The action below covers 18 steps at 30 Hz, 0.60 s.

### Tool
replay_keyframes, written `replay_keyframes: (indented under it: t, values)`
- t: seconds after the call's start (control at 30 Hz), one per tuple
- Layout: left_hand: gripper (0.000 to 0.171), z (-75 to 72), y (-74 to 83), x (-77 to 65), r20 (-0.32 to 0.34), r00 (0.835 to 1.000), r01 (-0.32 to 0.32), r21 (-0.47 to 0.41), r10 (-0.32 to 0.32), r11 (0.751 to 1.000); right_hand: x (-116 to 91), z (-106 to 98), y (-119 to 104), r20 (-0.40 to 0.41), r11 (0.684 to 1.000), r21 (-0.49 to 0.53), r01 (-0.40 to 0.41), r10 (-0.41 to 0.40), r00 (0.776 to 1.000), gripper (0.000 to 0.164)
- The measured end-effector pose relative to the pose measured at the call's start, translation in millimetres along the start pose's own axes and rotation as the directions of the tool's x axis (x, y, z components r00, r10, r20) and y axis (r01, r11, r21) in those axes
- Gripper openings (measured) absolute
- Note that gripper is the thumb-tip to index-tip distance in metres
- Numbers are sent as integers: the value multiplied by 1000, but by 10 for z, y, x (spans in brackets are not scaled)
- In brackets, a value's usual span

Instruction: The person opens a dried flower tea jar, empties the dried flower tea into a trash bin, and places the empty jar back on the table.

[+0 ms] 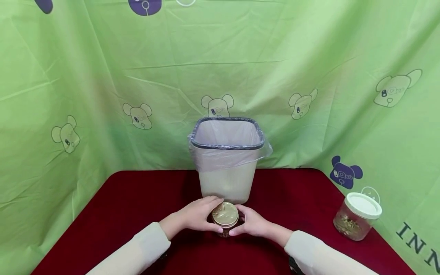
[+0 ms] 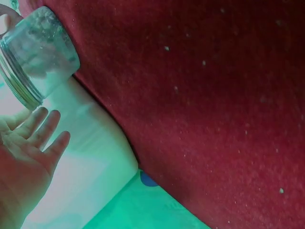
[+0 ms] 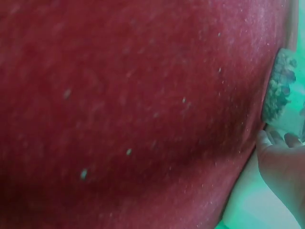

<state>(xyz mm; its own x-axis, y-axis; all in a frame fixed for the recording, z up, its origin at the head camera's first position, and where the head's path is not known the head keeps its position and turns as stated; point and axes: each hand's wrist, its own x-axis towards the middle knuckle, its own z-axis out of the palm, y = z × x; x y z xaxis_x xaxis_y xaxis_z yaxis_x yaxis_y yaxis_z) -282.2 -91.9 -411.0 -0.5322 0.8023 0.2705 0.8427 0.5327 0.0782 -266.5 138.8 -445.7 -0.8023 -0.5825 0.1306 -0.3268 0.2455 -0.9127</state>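
Note:
A small clear jar (image 2: 52, 52) with a gold lid (image 1: 225, 214) stands in front of the bin, in the middle of the head view. Small chunky pieces show through its side, also in the right wrist view, where the jar (image 3: 280, 90) is at the right edge. My left hand (image 1: 201, 214) holds the lid from the left, thumb at the front and fingers at the back. From the right, my right hand (image 1: 252, 221) grips the jar, its thumb near the front. The left wrist view shows the left hand's outer fingers (image 2: 57, 143) extended below the lid.
Right behind the jar stands a pale waste bin (image 1: 227, 183) with a dark rim and a clear bag liner. A larger jar (image 1: 355, 221) with a white lid and some contents sits at the right edge of the red-covered table (image 1: 144, 206). Green curtains (image 1: 165, 84) surround it.

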Motion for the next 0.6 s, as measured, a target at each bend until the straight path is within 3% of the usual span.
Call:
replay_keyframes:
  t: [0.27, 0.5, 0.6]
  values:
    - [86, 99, 4, 22, -57, 998, -15, 2, 15, 1000, 39, 56, 58, -6, 999, 31, 17, -17, 1000, 69]
    - [84, 133, -1, 32, -73, 997, -1, -23, 0, 1000, -20, 82, -222, -13, 998, 64, 12, -11, 1000, 68]
    - [84, 142, 3, 28, -77, 997, 4, -38, -7, 999, -19, 78, -197, -14, 997, 72, 9, -8, 1000, 68]
